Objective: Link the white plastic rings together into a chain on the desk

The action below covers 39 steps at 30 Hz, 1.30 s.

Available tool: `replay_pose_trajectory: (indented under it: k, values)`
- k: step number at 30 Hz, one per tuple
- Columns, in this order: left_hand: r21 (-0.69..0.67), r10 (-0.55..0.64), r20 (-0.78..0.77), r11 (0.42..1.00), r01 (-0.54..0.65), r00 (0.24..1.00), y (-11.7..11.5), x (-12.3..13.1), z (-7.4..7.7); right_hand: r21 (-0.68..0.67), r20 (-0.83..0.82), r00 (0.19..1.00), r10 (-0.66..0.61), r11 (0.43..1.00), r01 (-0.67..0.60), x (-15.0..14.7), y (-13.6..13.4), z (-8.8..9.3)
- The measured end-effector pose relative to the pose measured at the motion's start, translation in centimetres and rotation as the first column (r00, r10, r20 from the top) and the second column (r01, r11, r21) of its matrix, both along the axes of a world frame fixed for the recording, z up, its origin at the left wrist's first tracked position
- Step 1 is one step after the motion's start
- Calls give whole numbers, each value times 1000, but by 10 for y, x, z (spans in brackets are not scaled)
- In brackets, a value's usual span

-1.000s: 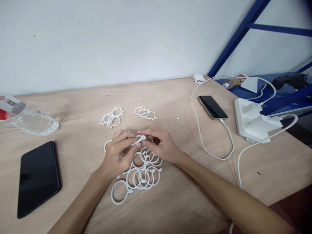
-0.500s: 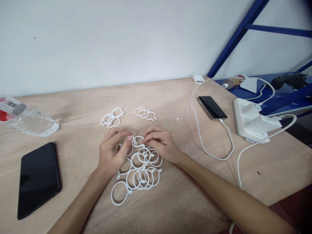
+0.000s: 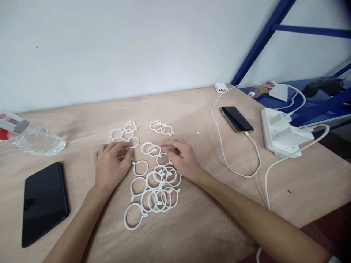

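Several thin white plastic rings, each with a small tab, lie in a loose overlapping cluster (image 3: 157,180) on the wooden table. My left hand (image 3: 112,162) rests at the cluster's left, thumb and index finger apart. Its index fingertip is at the edge of a white ring (image 3: 135,143) beside the far left group of rings (image 3: 126,132). Part of another ring shows beneath that hand. My right hand (image 3: 182,157) is over the cluster's upper right edge, fingers loosely bent and apart, nothing visible in them. Between the hands lies a pair of overlapping rings (image 3: 150,149).
A smaller ring group (image 3: 161,128) lies farther back. At left are a clear bottle (image 3: 41,137) and a black tablet (image 3: 45,204). On the right, a phone (image 3: 237,118) is plugged into a white cable near a power strip (image 3: 279,135). Blue metal framing (image 3: 263,40) stands behind.
My left hand has moved left, away from the cluster's top. A ring now sits at the near side of the far left group. My right hand has barely shifted.
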State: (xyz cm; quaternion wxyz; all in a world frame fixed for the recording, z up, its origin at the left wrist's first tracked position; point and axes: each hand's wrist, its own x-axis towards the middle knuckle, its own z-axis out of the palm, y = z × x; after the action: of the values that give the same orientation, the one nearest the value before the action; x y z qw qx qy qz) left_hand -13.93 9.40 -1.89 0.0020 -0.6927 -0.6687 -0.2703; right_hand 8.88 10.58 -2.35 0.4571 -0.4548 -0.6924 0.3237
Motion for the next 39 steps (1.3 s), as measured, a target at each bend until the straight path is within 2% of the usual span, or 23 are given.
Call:
replay_pose_trajectory:
  k: [4,6,8,10,12,15,17,21,25,30,32,35,39]
  values:
    - [5,-90,123,996,90,988,2,0,0,111,234,957,174,973,-204,-3,-4,4]
    - [65,-92,127,994,85,988,2,0,1,93,336,913,231,956,-276,-4,-6,6]
    - [154,-89,145,986,67,985,2,2,3,60,369,893,257,952,-299,-5,-8,7]
    - [235,-101,187,971,55,977,1,3,5,53,321,907,271,952,-303,-5,-7,7]
    - [281,-143,221,957,77,965,-1,6,6,72,206,941,268,955,-288,-4,-5,7]
    - [319,-274,201,926,201,941,-3,10,7,106,49,981,187,976,-191,-2,-2,6]
    - [351,-363,147,889,295,920,-5,15,8,122,33,989,142,982,-145,-2,-2,5]
    - [383,-492,92,820,425,866,-9,27,11,165,86,983,165,970,-177,-3,-3,3]
    - [383,-543,127,799,464,830,-14,36,13,157,51,983,177,971,-183,-4,-1,2]
    - [254,-506,196,854,455,840,-16,36,12,49,-99,979,179,983,-174,-3,0,2]
    - [198,-526,219,849,490,822,-16,36,10,-16,-145,978,149,988,-153,-3,-1,2]
    - [189,-573,215,819,542,791,-15,36,8,-135,-211,975,67,986,-97,-3,-2,3]
    - [195,-556,199,829,523,807,-13,36,4,-240,-273,962,-12,969,-56,-5,-2,3]
